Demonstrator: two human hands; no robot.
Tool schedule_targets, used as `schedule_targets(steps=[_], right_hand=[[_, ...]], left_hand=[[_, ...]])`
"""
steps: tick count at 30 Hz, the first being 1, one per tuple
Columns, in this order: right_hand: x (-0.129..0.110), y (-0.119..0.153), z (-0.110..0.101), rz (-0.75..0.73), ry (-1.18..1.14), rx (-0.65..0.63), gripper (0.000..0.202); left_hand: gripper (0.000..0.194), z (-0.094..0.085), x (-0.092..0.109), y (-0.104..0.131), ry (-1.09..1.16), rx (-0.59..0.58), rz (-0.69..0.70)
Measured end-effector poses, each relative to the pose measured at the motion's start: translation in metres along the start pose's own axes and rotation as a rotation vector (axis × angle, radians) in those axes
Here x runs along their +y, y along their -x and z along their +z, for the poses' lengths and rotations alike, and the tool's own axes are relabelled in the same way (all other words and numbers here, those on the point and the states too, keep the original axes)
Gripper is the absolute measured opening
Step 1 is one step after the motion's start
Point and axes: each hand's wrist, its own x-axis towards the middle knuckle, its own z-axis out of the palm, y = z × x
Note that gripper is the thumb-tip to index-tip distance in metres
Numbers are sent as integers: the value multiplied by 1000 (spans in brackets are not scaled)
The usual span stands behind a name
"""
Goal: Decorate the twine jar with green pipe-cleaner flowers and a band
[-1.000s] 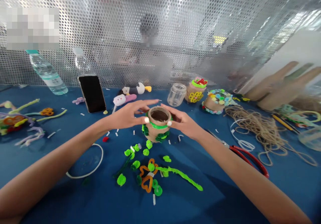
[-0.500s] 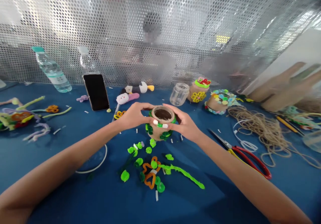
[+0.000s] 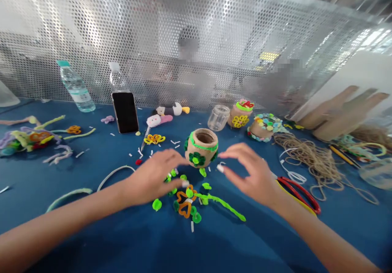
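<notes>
A twine-wrapped jar (image 3: 204, 144) stands upright on the blue table, with a bright green band below its neck and dark green pipe-cleaner flowers round its side. My left hand (image 3: 156, 175) is open to the left of the jar, its fingertips close to it; whether they touch I cannot tell. On the other side my right hand (image 3: 249, 173) is open, thumb and fingers apart and off the jar. In front of the jar lie several small green pompoms (image 3: 157, 205), an orange pipe-cleaner shape (image 3: 184, 208) and a bright green pipe cleaner (image 3: 223, 206).
Red-handled scissors (image 3: 298, 193) and loose twine (image 3: 309, 158) lie to the right. Behind stand a clear jar (image 3: 218, 118), two decorated jars, a phone (image 3: 125, 113) and water bottles (image 3: 78, 89). Coloured pipe cleaners (image 3: 30, 138) are heaped at left. A perforated metal screen (image 3: 137, 40) closes the back.
Both hands have let go of the jar and moved apart, nearer to me. The jar now stands free, showing its green band and a flower on the front.
</notes>
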Motion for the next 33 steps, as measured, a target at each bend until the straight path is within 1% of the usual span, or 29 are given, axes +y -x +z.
schedule_targets(steps=[1,2,3,5,6,7,9,11,14,16,18,19,20,22,25,28,30,33], right_hand=[[-7,11,8,-8,-11,-122,19],[-13,20,18,-31,-8,-270,23],[-18,27,28,-46,22,-362,24],[-23,35,45,-96,138,-449,12],[-24,36,51,-115,180,-459,7],[-24,36,54,-124,209,-453,8],[-24,32,53,-106,205,-431,13],[-23,29,46,-44,121,-403,13],[-24,26,37,58,-71,-365,12],[-28,25,36,81,-154,-333,11],[-34,22,38,74,-210,-315,10],[-37,19,38,71,-240,-310,10],[-40,16,39,76,-275,-312,10],[-46,9,39,119,-342,-335,10],[-48,0,38,275,-477,-409,10],[-44,-4,39,488,-727,-494,6],[-41,-4,40,581,-865,-528,3],[-36,-1,42,641,-953,-531,8]], left_hand=[[38,8,7,6,9,-113,23],[40,16,12,10,10,-194,33],[40,24,16,11,0,-254,26],[31,36,18,8,-15,-302,-6],[24,39,18,5,-7,-309,-21],[19,41,17,2,18,-303,-32],[13,38,15,0,120,-262,-55],[12,31,14,3,247,-202,-118],[16,19,16,11,404,-108,-282],[19,15,20,15,488,-67,-355],[29,14,23,17,591,-86,-368],[30,15,25,16,650,-112,-371],[28,16,26,15,711,-131,-388],[22,18,27,13,827,-118,-452],[24,16,25,12,985,-99,-569],[24,12,21,13,1075,-152,-652],[26,10,20,14,1076,-168,-704],[28,10,16,15,1022,-197,-736]])
